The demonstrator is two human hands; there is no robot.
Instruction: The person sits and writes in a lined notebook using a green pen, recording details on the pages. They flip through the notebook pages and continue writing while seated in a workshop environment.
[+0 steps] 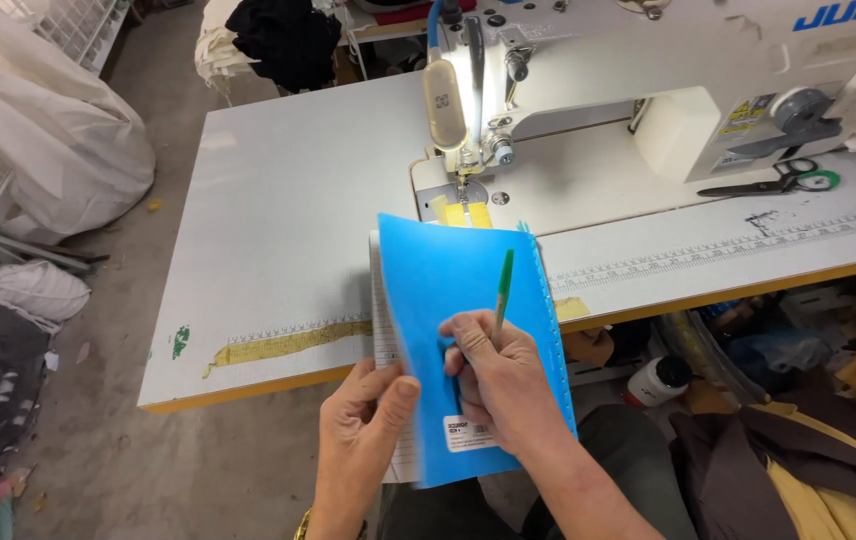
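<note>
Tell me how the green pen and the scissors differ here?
The green pen is upright in the right hand over the blue notebook; the scissors lie flat on the sewing table, untouched. The pen is slim and green; the scissors are dark with looped handles.

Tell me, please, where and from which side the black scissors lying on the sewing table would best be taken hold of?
Probably by the handle loops. The black scissors lie flat on the white table beside the sewing machine, blades pointing left and loops at the right end. Coming from the right or from above, fingers can slip into the loops while staying clear of the blade tips.
</note>
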